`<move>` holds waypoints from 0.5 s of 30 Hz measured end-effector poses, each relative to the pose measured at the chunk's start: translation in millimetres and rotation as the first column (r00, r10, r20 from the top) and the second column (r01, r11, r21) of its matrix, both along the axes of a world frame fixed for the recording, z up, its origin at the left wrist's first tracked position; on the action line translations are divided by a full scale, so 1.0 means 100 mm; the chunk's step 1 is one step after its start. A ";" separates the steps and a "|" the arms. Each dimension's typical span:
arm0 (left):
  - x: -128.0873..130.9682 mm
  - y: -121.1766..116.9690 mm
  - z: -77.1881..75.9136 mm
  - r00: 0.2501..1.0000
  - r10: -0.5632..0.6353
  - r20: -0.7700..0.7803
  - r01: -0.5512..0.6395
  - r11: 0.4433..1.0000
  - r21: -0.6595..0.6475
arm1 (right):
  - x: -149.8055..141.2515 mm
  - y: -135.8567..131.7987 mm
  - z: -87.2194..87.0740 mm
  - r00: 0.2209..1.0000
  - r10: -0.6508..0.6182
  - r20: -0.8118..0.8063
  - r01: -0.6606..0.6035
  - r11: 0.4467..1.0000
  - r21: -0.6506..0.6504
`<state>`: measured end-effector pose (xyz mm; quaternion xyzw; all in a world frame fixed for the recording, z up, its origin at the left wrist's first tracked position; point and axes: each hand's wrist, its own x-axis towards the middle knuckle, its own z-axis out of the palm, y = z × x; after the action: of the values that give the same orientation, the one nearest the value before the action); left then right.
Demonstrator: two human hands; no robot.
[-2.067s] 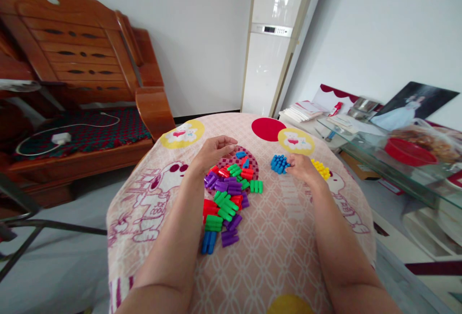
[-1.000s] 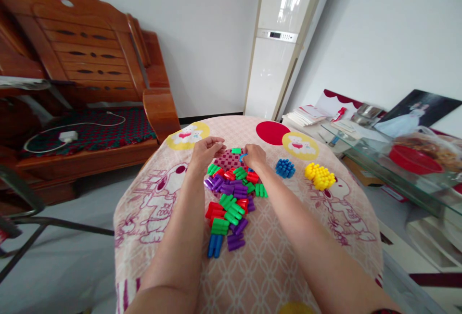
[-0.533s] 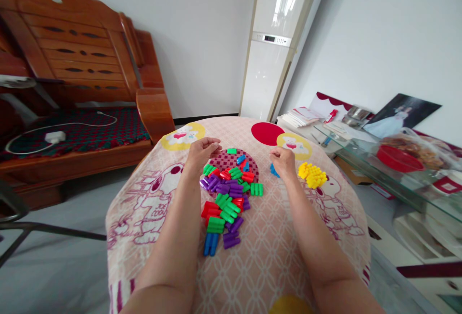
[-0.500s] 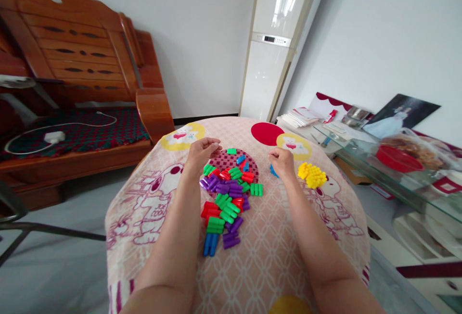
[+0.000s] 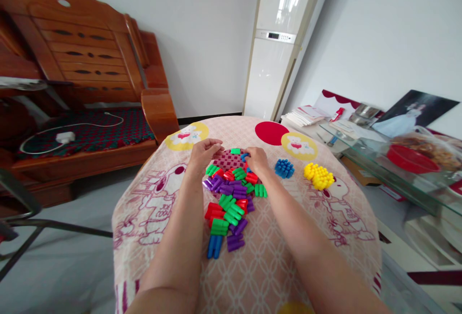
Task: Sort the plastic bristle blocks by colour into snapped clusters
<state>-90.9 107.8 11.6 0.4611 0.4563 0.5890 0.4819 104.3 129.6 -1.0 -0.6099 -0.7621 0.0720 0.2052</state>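
My right hand [image 5: 257, 161] is at the far right of a loose pile of plastic building blocks, its fingertips closed around a blue block [image 5: 244, 157]. Over the pile's far left side hovers my left hand [image 5: 205, 155], fingers stretched out and slightly bent, with nothing visible in them. Between the hands lies a green block [image 5: 235, 151]. Purple blocks [image 5: 226, 189], green blocks [image 5: 231, 208], red blocks [image 5: 214, 210] and a blue block [image 5: 214, 246] spread toward me. To the right, a blue cluster of blocks [image 5: 284, 169] and a yellow cluster of blocks [image 5: 319, 176] sit apart.
A patterned cloth covers the round table [image 5: 260, 266]. On the right stands a glass-topped cabinet [image 5: 382, 153] holding papers, a photo and a red bowl [image 5: 411, 158]. A wooden bench [image 5: 86, 64] is at left, a tall white air conditioner [image 5: 269, 69] behind.
My right hand has moved left from beside the blue cluster to the loose blue block, uncovering the cluster. My left hand stays nearly in place. The view has shifted slightly.
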 end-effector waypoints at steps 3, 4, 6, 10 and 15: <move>-0.03 0.00 -0.01 1.000 0.009 0.000 -0.009 1.000 0.002 | 0.21 -0.13 0.07 0.987 -0.033 -0.158 0.056 0.988 0.144; -0.03 0.00 -0.01 1.000 0.007 0.001 -0.007 1.000 0.003 | 0.33 -0.19 0.10 0.977 -0.051 -0.209 0.091 0.978 0.188; -0.02 0.01 -0.02 1.000 -0.001 0.002 0.001 1.000 0.002 | 0.63 -0.31 0.15 0.952 -0.109 -0.288 0.182 0.953 0.241; 0.03 0.03 -0.01 1.000 -0.012 -0.004 0.012 1.000 -0.006 | 1.23 -0.47 0.18 0.893 -0.375 -0.249 0.433 0.868 0.245; 0.05 0.04 0.00 1.000 -0.020 -0.019 0.020 1.000 -0.012 | 1.53 -0.54 0.06 0.820 -0.572 0.035 0.557 0.810 0.185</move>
<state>-85.5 112.0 11.2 0.4683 0.4597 0.5771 0.4862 257.0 75.4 5.4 -0.7920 -0.5580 -0.0830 0.2334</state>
